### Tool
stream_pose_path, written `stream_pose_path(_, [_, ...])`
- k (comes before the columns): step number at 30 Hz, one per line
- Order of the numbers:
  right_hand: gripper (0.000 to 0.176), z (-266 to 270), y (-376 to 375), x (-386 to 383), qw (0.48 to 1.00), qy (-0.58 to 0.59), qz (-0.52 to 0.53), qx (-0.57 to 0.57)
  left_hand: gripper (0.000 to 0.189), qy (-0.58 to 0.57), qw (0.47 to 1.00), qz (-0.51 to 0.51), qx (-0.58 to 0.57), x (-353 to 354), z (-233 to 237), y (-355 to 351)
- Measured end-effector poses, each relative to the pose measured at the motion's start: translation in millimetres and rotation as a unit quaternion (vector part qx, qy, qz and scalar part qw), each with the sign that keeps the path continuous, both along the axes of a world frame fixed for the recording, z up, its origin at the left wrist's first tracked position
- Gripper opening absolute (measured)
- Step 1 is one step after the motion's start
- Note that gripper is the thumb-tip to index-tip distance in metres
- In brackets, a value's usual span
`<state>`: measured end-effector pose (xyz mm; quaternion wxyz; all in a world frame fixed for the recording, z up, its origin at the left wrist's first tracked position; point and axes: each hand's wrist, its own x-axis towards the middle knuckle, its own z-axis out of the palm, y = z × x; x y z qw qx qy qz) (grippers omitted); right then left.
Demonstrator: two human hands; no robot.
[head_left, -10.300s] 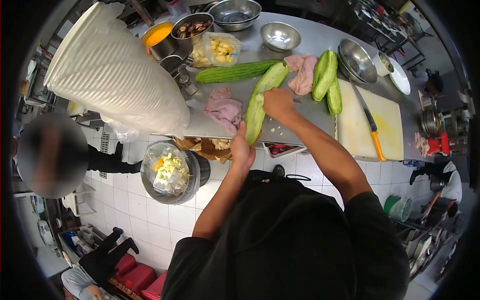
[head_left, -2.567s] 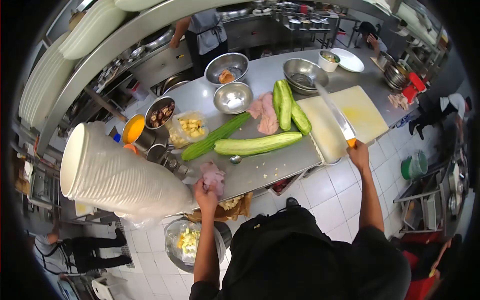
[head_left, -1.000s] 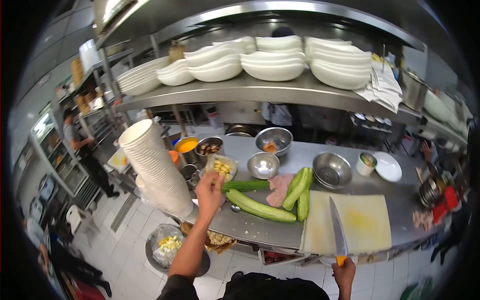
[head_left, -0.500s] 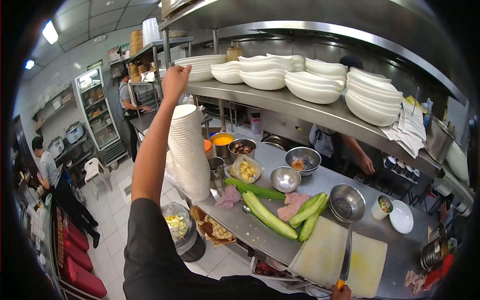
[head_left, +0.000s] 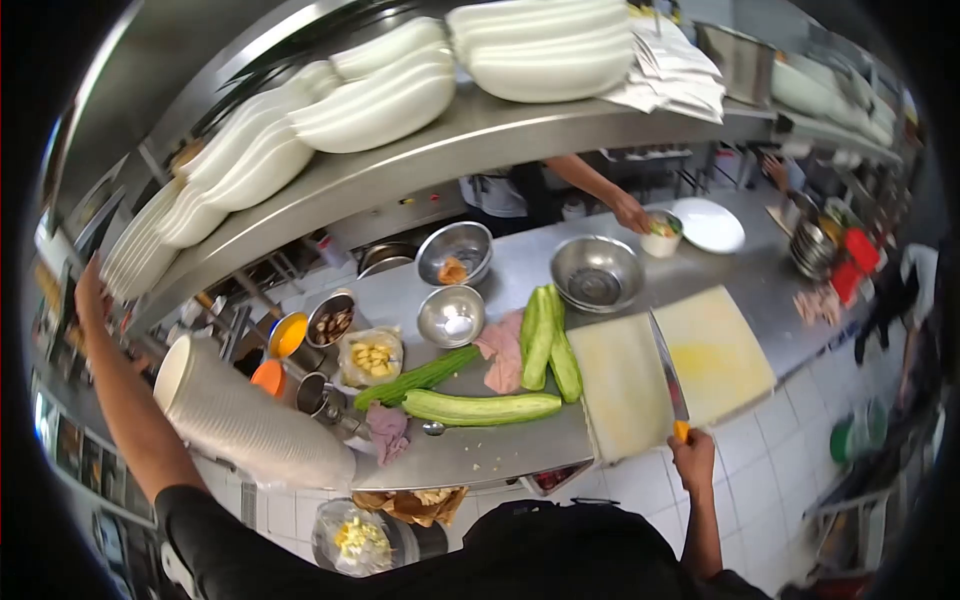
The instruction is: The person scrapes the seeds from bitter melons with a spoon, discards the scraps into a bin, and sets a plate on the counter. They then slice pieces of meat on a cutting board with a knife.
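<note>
My right hand (head_left: 693,458) is closed around the orange handle of a kitchen knife (head_left: 668,370). The blade lies over a pale, yellow-stained cutting board (head_left: 625,385). Raised at the far left, my left hand (head_left: 90,290) is beside a stack of white plates (head_left: 143,245) on the shelf. Its fingers look curled; whatever they grip is hard to see. Left of the board are peeled green gourds (head_left: 482,407), a darker green gourd (head_left: 418,377) and a pink cloth (head_left: 502,350). A small spoon (head_left: 433,428) rests near a purplish cloth (head_left: 388,432).
Steel bowls (head_left: 598,273) stand behind the board. A tall stack of white containers (head_left: 250,420) leans at the counter's left end. Overhead runs a steel shelf (head_left: 400,180) with white bowls (head_left: 385,105). Across the counter, another person's hand (head_left: 630,213) touches a small cup (head_left: 661,235).
My view has swung right and down. The knife remains in my right hand over the board. The other person's hand has reached the small cup, and my left hand stays near the plates.
</note>
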<state>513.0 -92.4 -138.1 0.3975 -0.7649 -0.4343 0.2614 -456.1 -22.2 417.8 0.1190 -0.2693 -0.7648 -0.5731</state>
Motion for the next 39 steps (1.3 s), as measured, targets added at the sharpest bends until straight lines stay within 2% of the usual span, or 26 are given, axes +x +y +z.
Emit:
stream_pose_path(4, [0.027,8,-18,-26,0.999,0.022,-0.042,-0.013,0.047,-0.030,0.987,-0.150,0.056,-15,-2,2])
stream_pose_path(5, [0.027,9,-19,-33,0.998,0.029,-0.048,-0.019,0.043,-0.107,0.990,0.013,-0.087,-13,19,13])
stream_pose_path(8, [0.028,16,-20,-49,0.997,0.049,-0.057,-0.032,0.039,-0.120,0.968,0.028,-0.220,31,30,11])
stream_pose_path(9, [0.025,12,-19,-53,0.997,0.034,-0.059,-0.024,0.038,-0.070,0.983,-0.084,-0.150,14,25,15])
stream_pose_path(11, [0.023,13,-20,-56,0.998,0.035,-0.048,-0.034,0.036,0.032,0.959,-0.281,0.004,-46,4,4])
stream_pose_path(12, [0.022,15,-15,-62,0.998,0.035,-0.033,-0.033,0.032,0.058,0.935,-0.348,-0.012,-27,1,-5])
stream_pose_path(14, [0.019,25,-13,-75,0.996,0.081,-0.033,-0.027,0.029,0.088,0.946,-0.312,-0.020,-23,4,-7])
stream_pose_path(17, [0.018,21,-11,-82,0.996,0.090,-0.016,-0.012,0.034,0.062,0.983,-0.155,-0.072,-4,15,4])
stream_pose_path(18, [0.017,26,-14,-88,0.995,0.100,-0.023,-0.018,0.036,0.048,0.979,-0.123,-0.157,7,23,4])
stream_pose_path(20, [0.017,21,-16,-88,0.993,0.118,-0.017,-0.017,0.029,-0.092,0.982,-0.075,-0.150,25,35,10])
stream_pose_path(23, [0.017,20,-18,-91,0.993,0.116,-0.019,-0.014,0.024,-0.144,0.973,-0.037,-0.175,18,52,17])
stream_pose_path(26, [0.016,27,-21,-95,0.992,0.123,-0.024,-0.013,0.019,0.001,0.995,-0.086,0.054,43,38,12])
stream_pose_path(27, [0.016,28,-21,-96,0.991,0.130,-0.026,-0.014,0.019,-0.017,0.999,-0.048,-0.002,12,50,22])
stream_pose_path(30, [0.014,26,-21,-96,0.990,0.137,-0.036,-0.017,0.017,-0.055,0.988,-0.054,-0.131,22,54,20])
stream_pose_path(31, [0.014,24,-22,-94,0.990,0.134,-0.038,-0.014,0.021,-0.051,0.985,-0.053,-0.158,33,51,17])
stream_pose_path(34, [0.015,18,-23,-93,0.991,0.130,-0.032,-0.012,0.022,-0.131,0.990,-0.018,-0.046,38,42,27])
stream_pose_path(35, [0.015,16,-22,-92,0.991,0.128,-0.026,-0.012,0.021,-0.063,0.995,-0.051,-0.049,38,38,19])
stream_pose_path(36, [0.015,15,-24,-91,0.992,0.125,-0.023,-0.014,0.019,0.009,0.987,-0.110,-0.118,17,42,14])
stream_pose_path(38, [0.015,22,-27,-95,0.992,0.122,-0.019,-0.011,0.028,-0.068,0.991,-0.112,0.004,6,45,25])
stream_pose_path(39, [0.015,26,-26,-96,0.993,0.120,-0.017,-0.010,0.026,-0.051,0.985,-0.166,0.027,7,45,19])
